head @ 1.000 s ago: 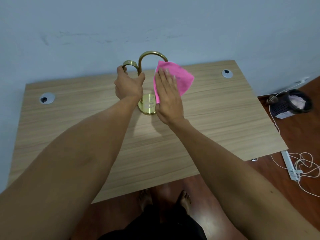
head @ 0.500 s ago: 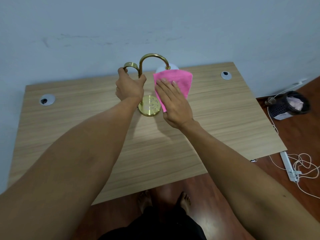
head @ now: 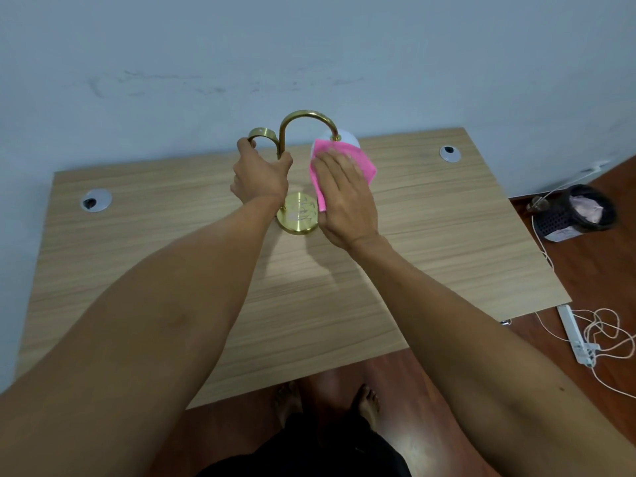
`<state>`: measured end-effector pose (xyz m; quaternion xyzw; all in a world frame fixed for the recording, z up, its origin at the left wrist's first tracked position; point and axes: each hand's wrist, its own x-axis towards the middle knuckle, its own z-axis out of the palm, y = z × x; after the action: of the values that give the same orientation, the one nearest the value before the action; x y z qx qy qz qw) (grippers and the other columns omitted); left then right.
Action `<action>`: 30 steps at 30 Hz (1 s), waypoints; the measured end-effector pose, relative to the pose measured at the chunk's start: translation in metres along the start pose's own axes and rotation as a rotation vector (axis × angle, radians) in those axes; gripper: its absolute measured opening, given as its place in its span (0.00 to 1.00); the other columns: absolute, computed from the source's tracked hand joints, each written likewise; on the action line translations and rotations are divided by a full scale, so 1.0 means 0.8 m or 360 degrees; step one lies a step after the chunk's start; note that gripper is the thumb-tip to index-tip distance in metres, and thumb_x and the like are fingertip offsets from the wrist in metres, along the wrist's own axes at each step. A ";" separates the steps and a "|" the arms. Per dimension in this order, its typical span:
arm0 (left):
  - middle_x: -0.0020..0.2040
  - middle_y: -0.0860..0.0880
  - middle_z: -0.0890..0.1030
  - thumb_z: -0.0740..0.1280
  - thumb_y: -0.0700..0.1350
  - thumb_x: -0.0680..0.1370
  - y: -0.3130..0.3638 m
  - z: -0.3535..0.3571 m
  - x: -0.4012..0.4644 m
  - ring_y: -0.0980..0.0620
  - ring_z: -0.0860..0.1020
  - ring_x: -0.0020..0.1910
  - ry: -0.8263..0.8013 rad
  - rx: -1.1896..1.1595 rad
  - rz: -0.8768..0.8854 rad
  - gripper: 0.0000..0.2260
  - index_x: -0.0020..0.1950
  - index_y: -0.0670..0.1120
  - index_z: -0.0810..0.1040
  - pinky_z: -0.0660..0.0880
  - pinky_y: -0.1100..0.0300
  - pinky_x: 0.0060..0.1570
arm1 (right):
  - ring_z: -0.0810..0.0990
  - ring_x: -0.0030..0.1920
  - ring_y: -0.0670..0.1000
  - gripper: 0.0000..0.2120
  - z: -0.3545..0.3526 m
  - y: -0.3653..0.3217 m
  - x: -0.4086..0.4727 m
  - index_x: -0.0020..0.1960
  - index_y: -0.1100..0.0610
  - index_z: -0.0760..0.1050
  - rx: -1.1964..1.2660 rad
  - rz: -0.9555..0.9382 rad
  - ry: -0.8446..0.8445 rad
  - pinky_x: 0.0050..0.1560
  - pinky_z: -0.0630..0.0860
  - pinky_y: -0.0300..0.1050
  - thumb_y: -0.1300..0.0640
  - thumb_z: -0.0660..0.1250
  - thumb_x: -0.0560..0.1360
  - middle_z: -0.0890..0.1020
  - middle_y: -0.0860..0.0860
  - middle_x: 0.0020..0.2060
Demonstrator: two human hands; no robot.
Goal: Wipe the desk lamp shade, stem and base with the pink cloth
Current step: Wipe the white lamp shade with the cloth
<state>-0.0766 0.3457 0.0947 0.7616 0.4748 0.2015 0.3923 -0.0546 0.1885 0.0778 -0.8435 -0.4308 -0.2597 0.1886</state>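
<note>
A brass desk lamp stands at the back middle of the wooden desk (head: 430,228). Its curved stem (head: 306,116) arches over to a white shade (head: 350,138), and its round base (head: 298,219) rests on the desktop. My left hand (head: 262,176) grips the lower stem and the small brass loop handle (head: 262,133). My right hand (head: 344,194) presses the pink cloth (head: 365,164) flat against the front of the shade, covering most of it. Only the top of the shade shows above the cloth.
Two grey cable grommets (head: 96,200) (head: 450,153) sit in the desk's back corners. A black bin (head: 574,212) stands on the floor to the right, with a white power strip (head: 575,333) and loose cables near it. My bare feet (head: 327,401) are below the desk's front edge.
My right hand with the pink cloth has slid across the shade, first down and to the right, then back up against its front. My left hand has kept its grip on the stem.
</note>
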 end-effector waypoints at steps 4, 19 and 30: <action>0.62 0.49 0.81 0.73 0.58 0.73 0.000 0.000 -0.001 0.44 0.80 0.61 -0.0001 -0.0004 0.0000 0.28 0.69 0.48 0.71 0.75 0.45 0.63 | 0.74 0.72 0.64 0.26 0.007 -0.013 0.029 0.67 0.71 0.76 -0.0046 -0.0022 -0.0168 0.77 0.65 0.60 0.63 0.57 0.72 0.79 0.66 0.67; 0.59 0.49 0.81 0.73 0.56 0.73 0.001 0.001 0.001 0.44 0.80 0.59 0.0012 0.0006 -0.0019 0.27 0.68 0.48 0.71 0.74 0.46 0.63 | 0.68 0.76 0.66 0.26 0.019 0.027 -0.035 0.73 0.71 0.69 0.0233 -0.0228 -0.0007 0.77 0.66 0.62 0.70 0.63 0.75 0.71 0.67 0.73; 0.51 0.52 0.75 0.73 0.58 0.74 0.003 0.004 -0.002 0.43 0.81 0.58 -0.0003 -0.0028 -0.0050 0.27 0.68 0.48 0.71 0.74 0.44 0.63 | 0.74 0.71 0.55 0.37 0.000 0.059 -0.081 0.77 0.56 0.69 0.0763 0.0695 -0.0380 0.64 0.80 0.52 0.70 0.73 0.70 0.73 0.52 0.74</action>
<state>-0.0736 0.3424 0.0949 0.7508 0.4845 0.1987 0.4025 -0.0474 0.1213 0.0341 -0.8719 -0.3079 -0.0042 0.3808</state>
